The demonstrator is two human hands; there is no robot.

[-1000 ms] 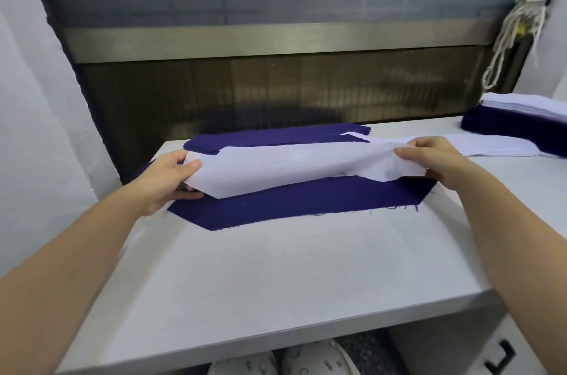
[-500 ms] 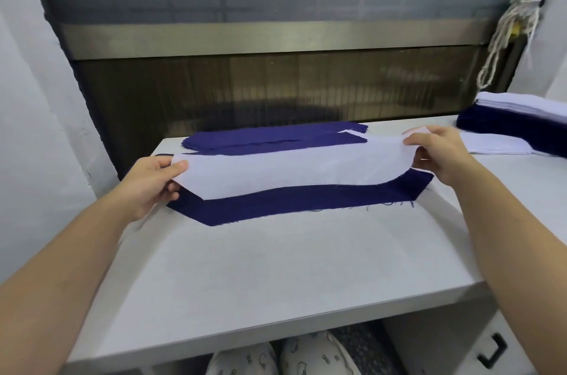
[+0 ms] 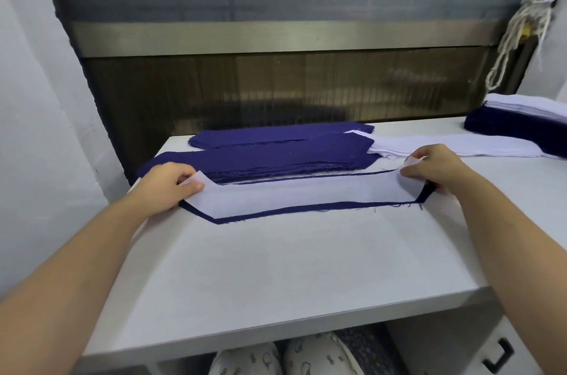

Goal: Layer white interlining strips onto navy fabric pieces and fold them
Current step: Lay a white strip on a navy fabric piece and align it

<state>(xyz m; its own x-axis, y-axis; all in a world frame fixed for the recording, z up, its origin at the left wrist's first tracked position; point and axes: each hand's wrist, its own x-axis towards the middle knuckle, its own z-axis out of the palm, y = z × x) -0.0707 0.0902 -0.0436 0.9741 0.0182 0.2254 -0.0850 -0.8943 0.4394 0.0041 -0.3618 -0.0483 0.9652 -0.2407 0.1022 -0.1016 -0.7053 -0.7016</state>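
A long white interlining strip (image 3: 306, 195) lies on a navy fabric piece (image 3: 276, 215) on the white table (image 3: 276, 276); only a thin navy border shows along its front and back edges. My left hand (image 3: 167, 187) pinches the strip's left end, thumb on top. My right hand (image 3: 435, 167) pinches the right end, which is lifted a little off the navy piece. Behind them lies a stack of navy pieces (image 3: 276, 153).
A pile of white strips (image 3: 460, 146) lies at the back right, beside a taller stack of navy and white pieces (image 3: 527, 117). A dark panel (image 3: 276, 86) closes the table's back. A white cord (image 3: 518, 34) hangs at the upper right. Slippers (image 3: 288, 356) show below the table's front edge.
The white strip has come down from a raised, tilted hold onto the navy piece, now covering nearly all of it. Both hands lowered with it, and the view moved closer.
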